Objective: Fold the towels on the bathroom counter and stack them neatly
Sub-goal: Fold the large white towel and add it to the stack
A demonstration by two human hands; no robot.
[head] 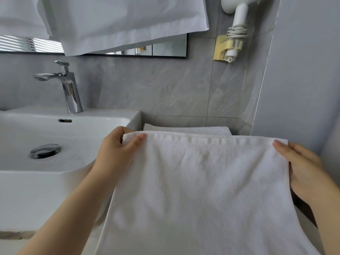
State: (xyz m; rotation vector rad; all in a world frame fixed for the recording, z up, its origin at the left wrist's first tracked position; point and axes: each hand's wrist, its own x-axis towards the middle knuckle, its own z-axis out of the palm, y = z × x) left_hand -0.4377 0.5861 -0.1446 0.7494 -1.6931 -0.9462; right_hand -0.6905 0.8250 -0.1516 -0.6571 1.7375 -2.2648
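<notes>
Handling: soft, limp terry that sags wherever you let go, so treat the towel (202, 190) as light but floppy; it should not slip, though the plush pile will drag on itself as the layers meet.
Where to hold: stay on the two far corners along the hemmed edge, thumbs on top and fingers under, so the edge stays taut between your hands and the fold lands square.
Left grip: your left hand (117, 150) pinches the far left corner, thumb on the upper face and fingers curled behind the hem.
Right grip: your right hand (303, 166) holds the far right corner; the thumb lies on top near the edge, and the fingers look tucked under the cloth, though that part is hidden.
Look: plain white, thick looped pile, a stitched band just inside the far edge, no visible stains; the near part is slightly blurred.
Position: the towel spreads from your hands down toward you, to the right of the sink (55, 137); whether its near end rests on the counter or hangs, you cannot tell from here.
Stack: a folded white towel (185, 128) lies flat beyond the held edge, against the tiled wall beside the sink.
Step, as a judgement: you appear to be mid-fold, with stacking not yet done.
</notes>
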